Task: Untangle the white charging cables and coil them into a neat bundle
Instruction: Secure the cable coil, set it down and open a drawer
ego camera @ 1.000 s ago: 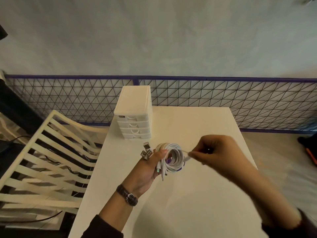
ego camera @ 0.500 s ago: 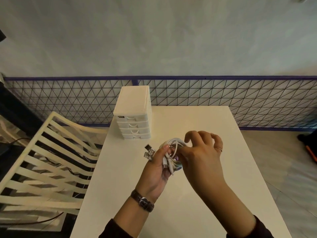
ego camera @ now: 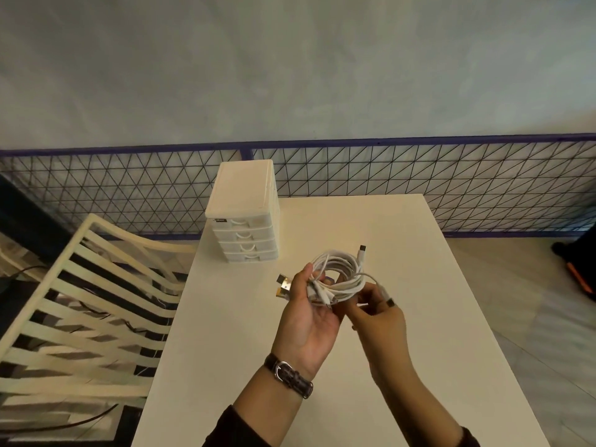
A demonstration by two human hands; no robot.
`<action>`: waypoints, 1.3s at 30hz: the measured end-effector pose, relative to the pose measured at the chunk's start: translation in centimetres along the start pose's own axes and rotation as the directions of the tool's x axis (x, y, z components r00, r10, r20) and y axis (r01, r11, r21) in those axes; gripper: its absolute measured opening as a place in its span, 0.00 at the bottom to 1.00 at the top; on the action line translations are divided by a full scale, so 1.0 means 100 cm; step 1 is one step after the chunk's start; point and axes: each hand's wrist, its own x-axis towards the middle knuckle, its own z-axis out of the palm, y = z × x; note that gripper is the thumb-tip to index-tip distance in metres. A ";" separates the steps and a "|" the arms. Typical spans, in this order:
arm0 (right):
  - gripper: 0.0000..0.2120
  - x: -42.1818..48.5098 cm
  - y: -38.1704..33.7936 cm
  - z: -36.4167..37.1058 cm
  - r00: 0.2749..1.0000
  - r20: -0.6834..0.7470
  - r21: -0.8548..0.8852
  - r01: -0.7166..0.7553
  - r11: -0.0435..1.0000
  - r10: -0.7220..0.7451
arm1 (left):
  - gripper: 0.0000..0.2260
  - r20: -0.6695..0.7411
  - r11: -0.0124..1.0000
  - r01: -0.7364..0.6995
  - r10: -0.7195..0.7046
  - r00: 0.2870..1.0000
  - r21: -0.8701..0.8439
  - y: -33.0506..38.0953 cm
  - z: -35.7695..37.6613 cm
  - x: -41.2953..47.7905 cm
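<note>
- Cables (ego camera: 342,279): white, wound into a loose round coil. The coil is held in the air above the middle of the table (ego camera: 371,221) and does not touch it.
- Left hand (ego camera: 306,314): palm up, under the coil's left side. The thumb is curled over the strands and clamps them against the fingers.
- USB plugs (ego camera: 283,287): two metal ends stick out to the left, just past the left thumb.
- Loose end (ego camera: 362,251): one small connector stands up from the coil's far right edge.
- Right hand (ego camera: 379,317): just beside the left hand, below the coil's right edge. Its fingers are curled and pinch a strand that runs off the coil. That strand's dark tip shows at the fingers.
- Watch (ego camera: 288,375): dark strap on the left wrist. Both forearms wear dark sleeves.
- Drawers (ego camera: 245,201): a white four-drawer unit stands upright at the table's far left corner, well apart from the hands.
- Chair (ego camera: 80,301): cream, slatted, just left of the table.
- Fence (ego camera: 451,182): dark wire mesh with a blue top rail, behind the table and along a pale wall.
</note>
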 end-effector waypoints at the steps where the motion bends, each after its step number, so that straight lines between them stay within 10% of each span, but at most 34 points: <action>1: 0.05 0.000 -0.003 0.000 0.999 0.013 0.092 -0.035 0.995 0.034 | 0.10 0.001 1.000 -0.009 0.009 1.000 0.001 -0.002 -0.001 0.001; 18: 0.10 0.009 -0.018 0.012 0.999 -0.037 0.316 0.042 0.948 -0.032 | 0.13 0.143 1.000 0.010 -0.012 0.990 0.019 0.003 0.007 0.002; 25: 0.11 0.008 -0.011 0.016 0.937 -0.178 -0.073 0.291 0.954 -0.299 | 0.19 0.139 0.996 0.006 0.006 0.990 -0.092 0.007 0.016 0.000; 39: 0.04 -0.046 -0.015 -0.006 0.849 0.341 -0.006 0.432 0.902 -0.404 | 0.10 0.129 0.990 -0.127 0.119 0.984 0.057 0.036 0.020 0.012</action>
